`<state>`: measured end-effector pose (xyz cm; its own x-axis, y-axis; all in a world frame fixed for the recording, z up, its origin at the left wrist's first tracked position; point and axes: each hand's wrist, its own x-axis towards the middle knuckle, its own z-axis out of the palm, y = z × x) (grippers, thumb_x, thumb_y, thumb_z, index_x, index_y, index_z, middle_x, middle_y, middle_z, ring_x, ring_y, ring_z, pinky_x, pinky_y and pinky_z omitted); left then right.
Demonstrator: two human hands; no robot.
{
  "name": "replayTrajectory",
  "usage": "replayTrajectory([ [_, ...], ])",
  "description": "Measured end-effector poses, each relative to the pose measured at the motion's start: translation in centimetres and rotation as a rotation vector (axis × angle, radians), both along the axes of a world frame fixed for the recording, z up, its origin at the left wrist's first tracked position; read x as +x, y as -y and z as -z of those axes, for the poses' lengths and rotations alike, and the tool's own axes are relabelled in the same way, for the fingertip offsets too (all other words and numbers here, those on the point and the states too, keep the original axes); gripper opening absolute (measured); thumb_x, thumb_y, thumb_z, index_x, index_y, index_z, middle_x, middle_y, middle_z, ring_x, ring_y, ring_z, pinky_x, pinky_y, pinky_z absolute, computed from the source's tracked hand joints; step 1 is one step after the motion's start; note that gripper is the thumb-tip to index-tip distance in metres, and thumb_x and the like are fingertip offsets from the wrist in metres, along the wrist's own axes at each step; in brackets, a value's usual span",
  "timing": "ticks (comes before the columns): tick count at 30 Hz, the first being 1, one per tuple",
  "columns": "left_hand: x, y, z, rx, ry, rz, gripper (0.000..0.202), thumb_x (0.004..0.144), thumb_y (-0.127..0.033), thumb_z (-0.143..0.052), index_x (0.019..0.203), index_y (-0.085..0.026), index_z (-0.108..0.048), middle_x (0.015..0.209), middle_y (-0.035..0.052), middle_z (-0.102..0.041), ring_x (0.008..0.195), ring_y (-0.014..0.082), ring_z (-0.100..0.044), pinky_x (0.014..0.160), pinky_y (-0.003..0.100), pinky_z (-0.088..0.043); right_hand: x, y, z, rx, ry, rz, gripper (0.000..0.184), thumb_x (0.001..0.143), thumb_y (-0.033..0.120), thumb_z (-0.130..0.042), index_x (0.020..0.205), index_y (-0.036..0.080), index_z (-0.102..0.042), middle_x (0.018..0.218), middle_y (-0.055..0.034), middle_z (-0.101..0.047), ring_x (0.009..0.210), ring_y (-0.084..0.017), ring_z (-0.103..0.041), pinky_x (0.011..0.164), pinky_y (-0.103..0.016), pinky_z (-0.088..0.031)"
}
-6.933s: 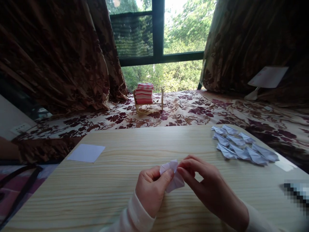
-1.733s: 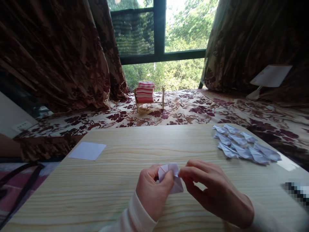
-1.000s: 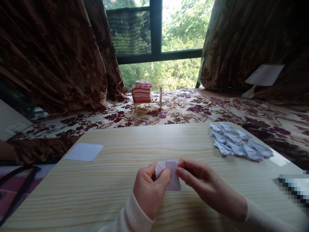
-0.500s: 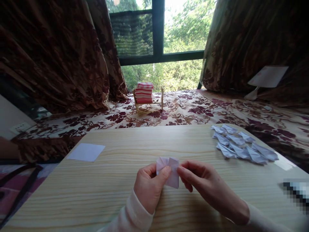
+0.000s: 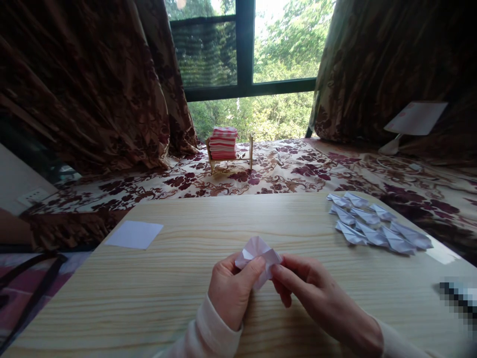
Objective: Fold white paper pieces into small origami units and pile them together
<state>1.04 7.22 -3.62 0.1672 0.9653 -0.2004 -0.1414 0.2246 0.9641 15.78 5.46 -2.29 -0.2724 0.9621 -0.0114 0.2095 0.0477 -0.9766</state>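
A small folded white paper (image 5: 256, 247) is held between my two hands, above the near middle of the wooden table (image 5: 186, 223). My left hand (image 5: 235, 283) pinches it from the left, thumb pressed on its front face. At the paper's right corner my right hand (image 5: 309, 283) grips it between thumb and forefinger. Creases fan out over the top, and flaps stand out to both sides. The fingers behind the paper are hidden.
A flat white paper sheet (image 5: 134, 234) lies at the table's left. Several folded paper pieces (image 5: 367, 216) are grouped at the far right. A pixelated dark object (image 5: 460, 298) is at the right edge. Beyond stand a small rack with striped cloths (image 5: 223, 143) and a lamp (image 5: 415, 118).
The folded paper has turned in my hands, from a squarish outline to a diamond with its flaps spread wider. My right hand has shifted slightly down and now grips the right corner.
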Motion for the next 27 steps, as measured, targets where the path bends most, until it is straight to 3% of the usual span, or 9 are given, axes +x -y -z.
replayTrajectory([
  [2,-0.1,-0.2,-0.1,-0.005,0.023,-0.013,0.024,0.066,-0.036,-0.069,0.062,-0.012,-0.066,0.058,0.0005,-0.06,0.057,0.0128,-0.05,0.058,0.025,-0.038,0.4,0.0,0.0,0.088,0.089,-0.004,0.032,0.088,0.039,-0.045,0.067,0.017,-0.055,0.056,0.0008,-0.055,0.052,-0.012,-0.053,0.048,-0.023,-0.044],
  [5,-0.2,-0.4,-0.4,-0.026,0.023,-0.03,0.021,0.061,-0.032,-0.071,0.062,-0.012,-0.069,0.056,-0.0008,-0.06,0.054,0.0106,-0.047,0.055,0.023,-0.037,1.2,0.0,0.1,0.399,0.2,0.143,0.012,0.086,0.026,-0.052,0.093,0.019,-0.058,0.076,-0.0028,-0.066,0.067,-0.015,-0.062,0.06,-0.025,-0.052],
  [7,-0.1,-0.4,-0.5,-0.036,0.026,-0.015,0.021,0.059,-0.031,-0.072,0.064,-0.012,-0.071,0.056,-0.0006,-0.061,0.052,0.0102,-0.046,0.054,0.023,-0.037,1.6,-0.1,0.1,0.595,0.223,0.159,0.024,0.084,0.016,-0.054,0.107,0.022,-0.054,0.092,-0.0048,-0.066,0.076,-0.016,-0.063,0.066,-0.027,-0.053],
  [9,-0.1,-0.4,-0.5,-0.032,0.018,-0.015,0.021,0.059,-0.031,-0.072,0.065,-0.011,-0.072,0.055,-0.0001,-0.061,0.052,0.01,-0.046,0.053,0.022,-0.037,1.7,-0.1,0.2,0.698,0.23,0.08,0.031,0.083,0.009,-0.052,0.111,0.024,-0.054,0.099,-0.0053,-0.063,0.076,-0.014,-0.061,0.065,-0.026,-0.054],
  [12,-0.1,-0.4,-0.2,-0.042,0.024,-0.022,0.023,0.061,-0.033,-0.072,0.065,-0.011,-0.072,0.055,0.0015,-0.061,0.053,0.0111,-0.048,0.052,0.022,-0.038,1.5,-0.3,0.5,0.738,0.237,0.017,0.037,0.082,0.004,-0.049,0.112,0.025,-0.054,0.099,-0.0046,-0.061,0.072,-0.012,-0.059,0.062,-0.024,-0.053],
  [21,-0.4,-0.6,0.2,-0.059,0.056,-0.003,0.024,0.068,-0.036,-0.07,0.072,-0.013,-0.075,0.064,0.0052,-0.067,0.059,0.0131,-0.052,0.053,0.021,-0.043,1.2,-0.3,0.9,0.754,0.228,0.025,0.04,0.081,0.003,-0.051,0.115,0.025,-0.051,0.095,-0.0034,-0.061,0.07,-0.012,-0.059,0.063,-0.024,-0.053],
  [27,-0.5,-0.6,0.4,-0.039,0.013,-0.014,0.028,0.067,-0.039,-0.069,0.067,-0.011,-0.072,0.056,0.0029,-0.062,0.054,0.0112,-0.048,0.053,0.022,-0.04,1.4,-0.1,1.2,0.76,0.25,0.013,0.038,0.082,0.004,-0.051,0.115,0.025,-0.051,0.093,-0.0029,-0.061,0.069,-0.011,-0.058,0.063,-0.023,-0.052],
])
